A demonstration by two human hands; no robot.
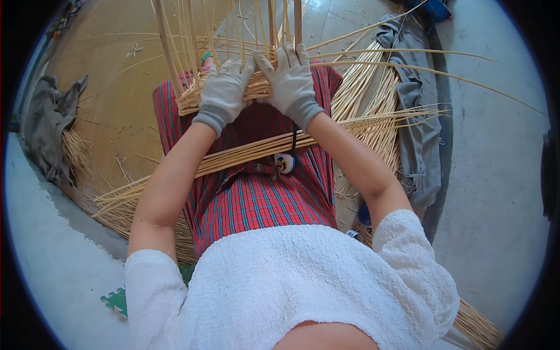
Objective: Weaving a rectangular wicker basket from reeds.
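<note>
We see the unfinished woven basket point(189, 100) directly under both hands, on the far part of the person's lap. The left hand point(226, 87), in a pale glove, lies on the basket's woven edge, with its fingers held near together; the right hand point(288, 79), gloved also, lies farther to the basket's right, its fingers a little spread around the uprights. The tips are partly hidden among the canes, so we cannot tell if either hand is pinching one. Flat wooden stakes point(297, 24) and thin rods rise from the basket, and long loose strands point(408, 51) stretch out to its right.

On the near side of the basket, a bunch of canes point(245, 156) lies across the red checked cloth point(262, 201) which covers the lap. Right of the basket we find a thick cane bundle point(370, 87), beside a grey cloth point(424, 137). To its left, a darker cloth point(49, 125) covers part of another bundle. The floor around the basket is brown point(111, 96), with cane scraps, and pale grey farther out.
</note>
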